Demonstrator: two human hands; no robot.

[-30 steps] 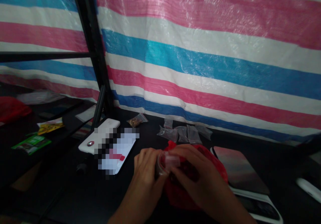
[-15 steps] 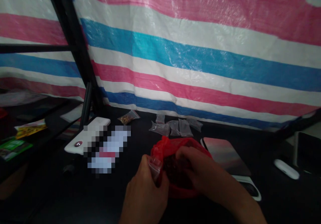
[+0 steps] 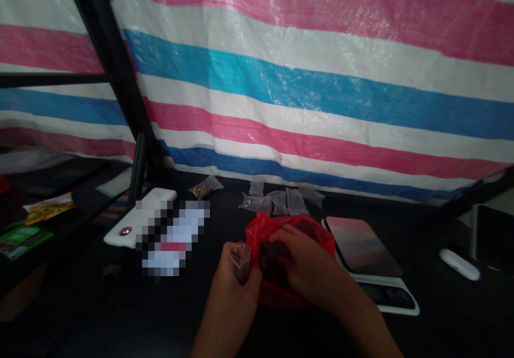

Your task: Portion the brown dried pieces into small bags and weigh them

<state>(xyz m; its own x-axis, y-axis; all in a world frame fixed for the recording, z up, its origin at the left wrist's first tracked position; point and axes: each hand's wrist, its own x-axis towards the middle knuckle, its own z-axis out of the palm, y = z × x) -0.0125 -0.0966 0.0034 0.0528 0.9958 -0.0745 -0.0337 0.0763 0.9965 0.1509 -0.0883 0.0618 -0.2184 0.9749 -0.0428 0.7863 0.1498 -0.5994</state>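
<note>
A small clear zip bag (image 3: 241,261) is held in my left hand (image 3: 235,288), its mouth upward and some brownish bits showing inside. Right beside it stands a red plastic bag (image 3: 295,296), gaping at the top, with dark brown contents (image 3: 273,259) that I cannot name. My right hand (image 3: 301,259) reaches into this bag, its fingers curled down at the contents; the fingertips are partly hidden. Just right of the red bag lies a kitchen scale (image 3: 363,245) with a shiny metal plate and a dark display.
Several clear zip bags (image 3: 277,202) lie behind the red bag, and one filled bag (image 3: 205,187) is farther left. A white device (image 3: 160,203) and a blurred-out item (image 3: 176,240) are on the left. A white case (image 3: 460,264) sits at the right. Striped sheeting (image 3: 281,80) hangs behind.
My right hand has shifted slightly left within the red bag. The small zip bag in my left hand has tilted and shows more. More of the scale is visible.
</note>
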